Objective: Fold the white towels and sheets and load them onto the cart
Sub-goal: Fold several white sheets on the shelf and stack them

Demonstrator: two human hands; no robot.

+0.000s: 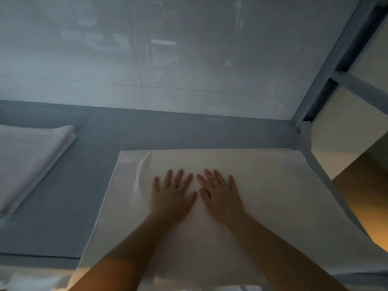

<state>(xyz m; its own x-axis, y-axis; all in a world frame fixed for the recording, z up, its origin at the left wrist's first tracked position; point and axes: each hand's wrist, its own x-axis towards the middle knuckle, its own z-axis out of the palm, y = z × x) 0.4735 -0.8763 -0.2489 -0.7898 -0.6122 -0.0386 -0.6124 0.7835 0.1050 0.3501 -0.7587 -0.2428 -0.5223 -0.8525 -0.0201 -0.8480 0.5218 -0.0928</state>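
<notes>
A white sheet [273, 185], folded into a broad rectangle, lies flat on the grey table [63, 206] in front of me. My left hand [172, 196] and my right hand [220, 196] lie side by side on its middle, palms down, fingers straight and spread, pressing on the cloth. A small wrinkle [142, 166] rises in the sheet left of my left hand. A second folded white linen [27, 164] sits at the table's left edge, apart from my hands.
A pale tiled wall [168, 59] runs behind the table. At the right stands a metal-framed rack [327, 70] with stacked pale folded linens [344, 133]. More white cloth [31, 280] shows at the bottom left edge.
</notes>
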